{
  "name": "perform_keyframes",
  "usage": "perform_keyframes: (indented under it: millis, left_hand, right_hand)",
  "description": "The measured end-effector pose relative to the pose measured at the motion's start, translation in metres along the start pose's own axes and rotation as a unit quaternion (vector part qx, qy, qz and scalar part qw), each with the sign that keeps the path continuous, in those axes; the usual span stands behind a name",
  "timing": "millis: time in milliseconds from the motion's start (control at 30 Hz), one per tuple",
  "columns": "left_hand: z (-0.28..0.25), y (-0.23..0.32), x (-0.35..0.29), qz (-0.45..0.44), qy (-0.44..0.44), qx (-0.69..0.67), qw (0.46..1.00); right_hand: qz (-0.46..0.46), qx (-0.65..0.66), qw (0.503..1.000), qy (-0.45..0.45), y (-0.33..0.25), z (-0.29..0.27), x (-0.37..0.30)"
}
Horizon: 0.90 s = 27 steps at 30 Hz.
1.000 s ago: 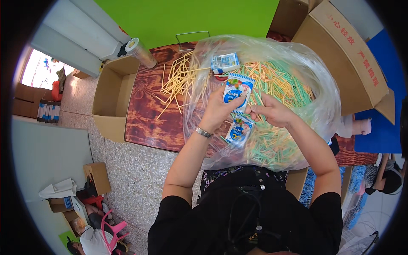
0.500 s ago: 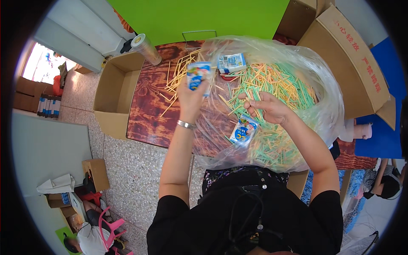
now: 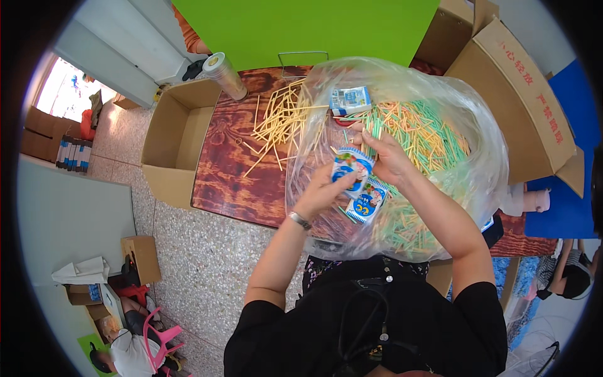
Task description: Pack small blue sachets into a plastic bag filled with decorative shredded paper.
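Observation:
My left hand (image 3: 330, 188) grips a small blue-and-white packet (image 3: 353, 169), held in front of me over the clear plastic bag. Beside it, my right hand (image 3: 388, 154) pinches a small bunch of green and yellow thin sticks (image 3: 372, 131). The two hands are close together. Just under the held packet lies a second blue-and-white packet (image 3: 367, 201). Farther back, a stack of similar packets (image 3: 350, 100) rests on the bag. Many green, orange and yellow sticks (image 3: 433, 129) fill the spread-open plastic bag (image 3: 487, 144) on the right.
Loose yellow sticks (image 3: 282, 119) lie on the reddish wooden table (image 3: 220, 169). An open cardboard box (image 3: 179, 132) stands at its left end, near a clear cylindrical canister (image 3: 226, 76). A large carton (image 3: 515, 81) is at the right. A green panel (image 3: 308, 31) rises behind. Other people sit at the edges.
My left hand has moved right and nearer to me with its packet, from above the loose yellow sticks to beside my right hand. My right hand still pinches sticks.

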<state>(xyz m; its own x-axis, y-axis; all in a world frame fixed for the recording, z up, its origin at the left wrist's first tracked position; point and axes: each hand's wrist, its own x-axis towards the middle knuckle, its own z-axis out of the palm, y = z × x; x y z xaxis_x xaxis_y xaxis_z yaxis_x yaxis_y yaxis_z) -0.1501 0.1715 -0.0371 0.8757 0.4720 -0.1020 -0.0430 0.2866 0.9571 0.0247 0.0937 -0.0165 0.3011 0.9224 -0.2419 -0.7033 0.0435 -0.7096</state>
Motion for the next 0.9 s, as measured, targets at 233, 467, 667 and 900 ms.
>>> perform_keyframes:
  millis: [233,467,667,900]
  left_hand:
    - [0.017,-0.018,0.023,0.016,-0.015,-0.114,0.993]
    - [0.0,-0.016,0.015,0.03,0.058,-0.058,0.996]
    - [-0.024,-0.029,-0.007,0.042,0.118,0.008,0.992]
    - [-0.01,-0.02,-0.012,0.092,0.214,0.012,0.972]
  right_hand:
    - [-0.042,-0.051,0.998,0.018,-0.002,0.0,-0.006]
    - [-0.121,-0.734,0.666,0.057,-0.052,-0.065,0.011]
    - [-0.157,-0.767,0.621,0.027,-0.066,-0.05,0.019]
    - [-0.063,-0.886,0.43,-0.16,-0.031,-0.017,0.083]
